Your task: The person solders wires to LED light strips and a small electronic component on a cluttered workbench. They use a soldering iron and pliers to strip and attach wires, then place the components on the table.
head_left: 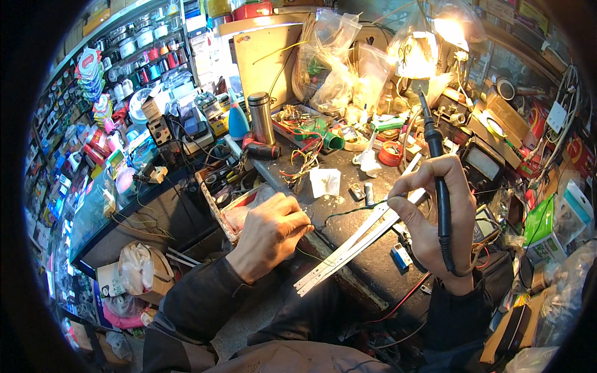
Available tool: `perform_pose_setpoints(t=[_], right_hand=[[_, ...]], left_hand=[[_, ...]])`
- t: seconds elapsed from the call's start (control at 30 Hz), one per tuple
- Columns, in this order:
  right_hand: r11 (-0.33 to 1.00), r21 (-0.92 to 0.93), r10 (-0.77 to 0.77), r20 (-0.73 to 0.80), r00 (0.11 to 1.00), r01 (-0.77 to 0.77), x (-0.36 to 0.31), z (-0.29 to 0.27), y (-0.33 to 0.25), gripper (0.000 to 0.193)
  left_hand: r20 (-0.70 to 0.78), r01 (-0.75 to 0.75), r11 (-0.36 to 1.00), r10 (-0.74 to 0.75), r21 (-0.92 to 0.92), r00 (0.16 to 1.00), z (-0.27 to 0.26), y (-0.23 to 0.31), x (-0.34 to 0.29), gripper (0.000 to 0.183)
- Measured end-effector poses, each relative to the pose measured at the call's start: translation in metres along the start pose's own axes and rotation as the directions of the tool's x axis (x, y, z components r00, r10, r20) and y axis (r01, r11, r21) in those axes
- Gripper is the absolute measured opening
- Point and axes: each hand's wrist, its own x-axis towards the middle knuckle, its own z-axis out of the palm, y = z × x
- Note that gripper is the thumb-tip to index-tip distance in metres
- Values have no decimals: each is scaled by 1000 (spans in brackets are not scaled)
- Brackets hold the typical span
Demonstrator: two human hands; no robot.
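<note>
Head view. Right hand (438,217): grasping an iron (441,189), black, tip upward, cable trailing past the wrist. Strips (348,252), white and slender: beneath the right thumb (whether pinched, cannot tell), slanting across the front edge of the bench (373,267), near ends overhanging. Left hand (270,236): fingers curled and drawn together, left of the strips and apart from them; whether anything is gripped, cannot tell.

Near the strips: one small box (401,255), blue and white; one paper (325,183), white, creased.

Farther back: one tub (391,153), red; one flask (261,118), steel, upright; one bottle (237,119), blue, conical, just beside the flask; one lamp (415,59), lit, above the iron's tip; bags (339,74), clear. Far left: shelves (140,46), crowded with goods.
</note>
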Motion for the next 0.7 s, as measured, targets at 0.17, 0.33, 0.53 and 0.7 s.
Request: perform_pose_setpoints(t=[0.17, 0.33, 0.53, 0.7], right_hand=[[1000, 17, 15, 1, 1000, -15, 0, -1, 0, 38], [1000, 15, -4, 7, 1000, 4, 0, 0, 2, 38], [1000, -11, -15, -9, 1000, 15, 1, -3, 5, 37], [998, 48, 29, -46, 999, -27, 3, -5, 7, 38]], left_hand=[[-8, 164, 977, -167, -135, 986, 9, -2, -5, 11], [385, 612, 513, -485, -602, 785, 7, -2, -1, 17], [612, 658, 211, -248, -723, 751, -5, -15, -1, 34], [644, 661, 89, -166, -745, 747, -5, -20, -8, 33]])
